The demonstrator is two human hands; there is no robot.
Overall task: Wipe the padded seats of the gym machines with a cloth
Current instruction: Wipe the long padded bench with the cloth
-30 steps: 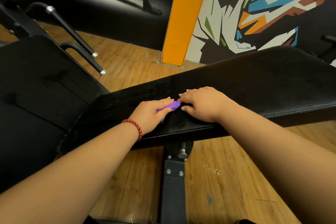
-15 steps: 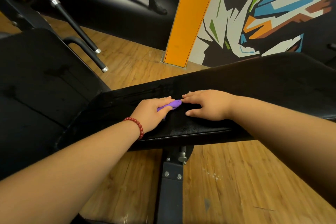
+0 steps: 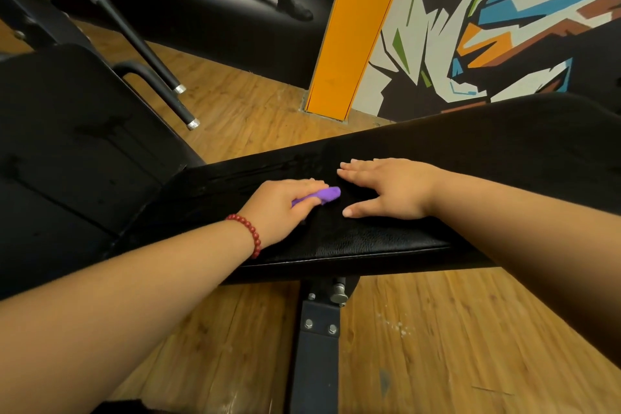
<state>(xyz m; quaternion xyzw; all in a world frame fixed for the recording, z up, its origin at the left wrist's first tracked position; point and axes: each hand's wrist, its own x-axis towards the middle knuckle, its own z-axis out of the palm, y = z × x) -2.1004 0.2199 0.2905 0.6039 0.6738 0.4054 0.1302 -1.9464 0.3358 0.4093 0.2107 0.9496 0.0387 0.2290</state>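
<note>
A long black padded bench seat [image 3: 376, 239] runs across the middle of the view. My left hand [image 3: 279, 208], with a red bead bracelet at the wrist, lies on the pad and grips a small purple cloth [image 3: 324, 195] that sticks out past the fingers. My right hand [image 3: 386, 188] rests flat on the pad just right of the cloth, fingers straight and spread, holding nothing. A second black pad [image 3: 67, 151] sits to the left, tilted.
A black steel post [image 3: 316, 346] with bolts holds the bench above the wooden floor [image 3: 437, 346]. Two black bars [image 3: 141, 47] with chrome ends stick out at upper left. An orange pillar [image 3: 356, 30] and a painted wall stand behind.
My right hand has slid a little right, away from the cloth, and its fingers have spread flat. The left hand with the cloth stays almost in place. The view has shifted slightly.
</note>
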